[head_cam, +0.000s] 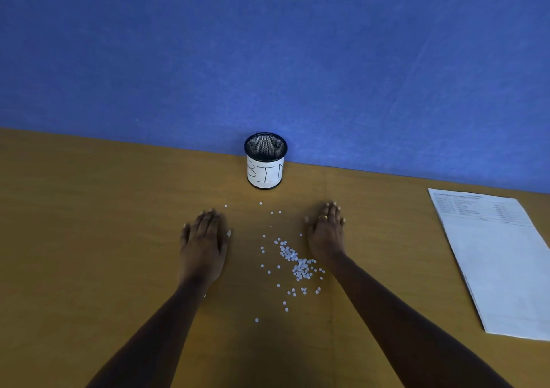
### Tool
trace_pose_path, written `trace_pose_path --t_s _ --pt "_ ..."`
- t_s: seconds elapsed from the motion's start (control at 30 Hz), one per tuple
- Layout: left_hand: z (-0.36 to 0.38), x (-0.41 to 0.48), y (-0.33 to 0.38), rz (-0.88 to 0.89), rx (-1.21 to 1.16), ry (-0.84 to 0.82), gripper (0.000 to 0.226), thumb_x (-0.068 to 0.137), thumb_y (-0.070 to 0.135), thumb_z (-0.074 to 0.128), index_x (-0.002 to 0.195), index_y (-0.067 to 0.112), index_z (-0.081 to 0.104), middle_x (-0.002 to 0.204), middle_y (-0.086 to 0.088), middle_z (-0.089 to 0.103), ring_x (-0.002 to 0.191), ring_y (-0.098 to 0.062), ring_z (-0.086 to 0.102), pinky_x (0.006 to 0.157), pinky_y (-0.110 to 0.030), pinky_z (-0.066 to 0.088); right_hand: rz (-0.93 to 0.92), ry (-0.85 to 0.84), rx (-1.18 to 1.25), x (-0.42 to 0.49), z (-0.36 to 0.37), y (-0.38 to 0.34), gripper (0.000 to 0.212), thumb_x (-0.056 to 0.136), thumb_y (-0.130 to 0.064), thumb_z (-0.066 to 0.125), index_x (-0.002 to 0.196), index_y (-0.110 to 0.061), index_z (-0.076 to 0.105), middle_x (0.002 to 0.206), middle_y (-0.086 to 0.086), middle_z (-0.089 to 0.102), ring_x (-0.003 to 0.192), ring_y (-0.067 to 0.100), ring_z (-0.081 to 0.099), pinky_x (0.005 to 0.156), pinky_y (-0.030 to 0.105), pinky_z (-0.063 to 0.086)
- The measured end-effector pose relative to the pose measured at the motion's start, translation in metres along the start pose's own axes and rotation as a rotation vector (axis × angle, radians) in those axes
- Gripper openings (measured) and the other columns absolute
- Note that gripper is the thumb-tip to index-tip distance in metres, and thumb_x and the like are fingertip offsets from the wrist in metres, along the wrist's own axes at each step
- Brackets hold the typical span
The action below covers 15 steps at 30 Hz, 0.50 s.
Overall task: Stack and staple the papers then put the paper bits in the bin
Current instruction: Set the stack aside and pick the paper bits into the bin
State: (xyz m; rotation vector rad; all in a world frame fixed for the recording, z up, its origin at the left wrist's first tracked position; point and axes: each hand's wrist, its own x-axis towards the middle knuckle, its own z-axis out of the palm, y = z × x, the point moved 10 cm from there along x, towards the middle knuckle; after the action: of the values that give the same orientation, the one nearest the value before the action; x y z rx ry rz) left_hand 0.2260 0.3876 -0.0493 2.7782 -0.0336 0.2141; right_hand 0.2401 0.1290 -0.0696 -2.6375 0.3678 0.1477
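Small round white paper bits (299,265) lie scattered on the wooden table (89,224), thickest between my two hands. My left hand (205,239) lies flat on the table, palm down, to the left of the bits. My right hand (326,227) also lies flat with straight fingers, just right of them, a ring on one finger. Beyond the bits stands a black mesh cup labelled "BIN" (265,161), upright against the blue wall. A stack of white printed papers (500,262) lies at the right edge of the table. No stapler is in view.
A blue fabric partition (268,45) rises straight behind the table and the bin. A seam runs across the tabletop just right of the bin.
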Motion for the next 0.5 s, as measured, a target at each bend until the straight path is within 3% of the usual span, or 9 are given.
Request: trace_pose_path --t_s 0.17,0.4,0.5 --pt "0.003 0.0 -0.002 -0.005 -0.01 -0.02 0.047 0.096 0.034 0.042 0.137 0.011 0.043 0.146 -0.006 0.042 0.14 -0.021 0.03 0.115 -0.042 0.017 -0.148 -0.103 -0.059 -0.016 0.022 -0.04 0.061 0.1 -0.031 0.028 0.144 0.007 0.01 0.156 0.022 -0.001 0.146 0.03 -0.004 0.118 0.038 -0.002" --pt "0.002 0.0 -0.001 -0.004 -0.006 -0.012 0.046 0.096 0.034 0.043 0.136 0.01 0.045 0.145 -0.007 0.042 0.14 -0.022 0.031 0.114 -0.043 0.019 -0.43 -0.175 -0.114 -0.046 0.047 -0.084 0.056 0.101 -0.025 0.028 0.147 -0.002 0.006 0.157 0.016 0.0 0.147 0.026 -0.003 0.118 0.033 -0.003" --pt "0.002 0.0 -0.001 -0.003 -0.003 -0.004 0.055 0.09 0.041 0.033 0.134 0.01 0.047 0.143 -0.007 0.045 0.138 -0.023 0.034 0.113 -0.044 0.021 -0.568 -0.226 -0.168 -0.055 0.052 -0.087 0.053 0.101 -0.025 0.029 0.148 -0.008 0.012 0.158 0.013 0.004 0.147 0.024 0.001 0.118 0.032 0.0"
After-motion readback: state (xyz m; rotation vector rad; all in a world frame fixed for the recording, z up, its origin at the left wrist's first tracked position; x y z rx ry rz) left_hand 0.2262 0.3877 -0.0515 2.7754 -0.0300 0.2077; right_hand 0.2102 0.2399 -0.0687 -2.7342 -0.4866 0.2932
